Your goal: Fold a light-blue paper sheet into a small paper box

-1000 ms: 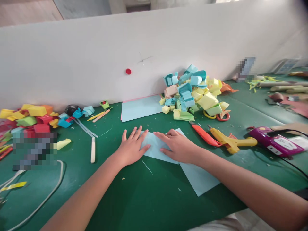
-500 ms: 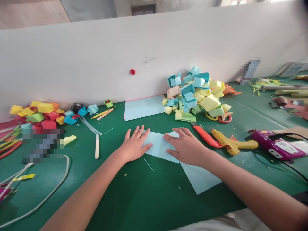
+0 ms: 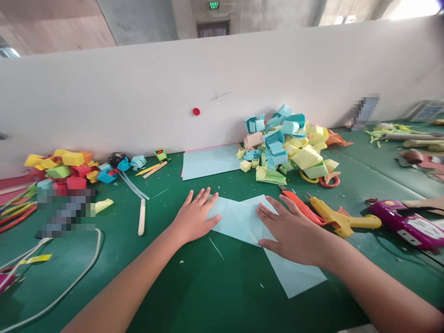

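Note:
A light-blue paper piece [image 3: 236, 219] lies flat on the green table, its right part over a second light-blue sheet [image 3: 294, 275]. My left hand [image 3: 197, 215] rests palm down at its left end, fingers spread. Over the right end lies my right hand [image 3: 289, 226], also flat with the fingers apart, covering part of both papers. Just beyond the right hand are a red utility knife [image 3: 301, 208] and a yellow glue gun [image 3: 338, 215].
A heap of folded paper pieces [image 3: 280, 143] stands by the white partition [image 3: 138, 92], beside stacked blue paper [image 3: 211, 162]. More coloured paper pieces [image 3: 69, 169], a white stick [image 3: 141, 217] and a white cable [image 3: 93, 259] lie left. At right is a purple device [image 3: 409, 222].
My right hand has slid right and nearer to me across the paper, uncovering more of its middle. The left hand stays about where it was. The view has tilted up slightly.

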Motion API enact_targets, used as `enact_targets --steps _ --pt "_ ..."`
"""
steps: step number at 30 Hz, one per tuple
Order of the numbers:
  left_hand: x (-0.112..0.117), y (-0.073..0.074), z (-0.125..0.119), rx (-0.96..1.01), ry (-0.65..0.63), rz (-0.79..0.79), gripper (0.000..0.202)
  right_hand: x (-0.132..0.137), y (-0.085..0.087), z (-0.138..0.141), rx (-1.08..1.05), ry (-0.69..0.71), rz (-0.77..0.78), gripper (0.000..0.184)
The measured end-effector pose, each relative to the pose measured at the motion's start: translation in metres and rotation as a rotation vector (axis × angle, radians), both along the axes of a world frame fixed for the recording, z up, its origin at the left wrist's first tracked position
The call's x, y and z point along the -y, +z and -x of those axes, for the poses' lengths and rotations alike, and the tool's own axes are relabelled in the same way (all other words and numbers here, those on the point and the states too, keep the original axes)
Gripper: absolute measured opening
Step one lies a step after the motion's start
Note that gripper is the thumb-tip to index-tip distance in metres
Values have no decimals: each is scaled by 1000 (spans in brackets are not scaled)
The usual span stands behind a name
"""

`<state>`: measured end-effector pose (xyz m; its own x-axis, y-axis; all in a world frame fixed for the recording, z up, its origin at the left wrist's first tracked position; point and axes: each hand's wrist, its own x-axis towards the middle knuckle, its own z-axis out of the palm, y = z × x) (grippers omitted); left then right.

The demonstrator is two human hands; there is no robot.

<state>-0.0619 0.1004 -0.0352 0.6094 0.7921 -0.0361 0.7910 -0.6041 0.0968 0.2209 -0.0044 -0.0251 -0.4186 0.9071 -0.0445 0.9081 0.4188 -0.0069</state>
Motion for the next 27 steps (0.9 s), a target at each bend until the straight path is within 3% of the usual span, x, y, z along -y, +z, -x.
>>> enact_targets --steps 8,12,15,19,27 --pt "2 1 0 68 30 12 74 -8 6 -7 -7 -33 90 76" --pt "4 1 2 160 50 -20 62 -15 9 -12 -34 -3 89 75" --pt "6 1 2 228 50 -79 56 -16 11 -11 -88 76 84 89" --pt "8 2 3 304 30 -131 52 -15 16 -4 -161 189 192 107" --pt "8 3 8 437 -8 -133 52 -20 23 -2 -368 265 180 49"
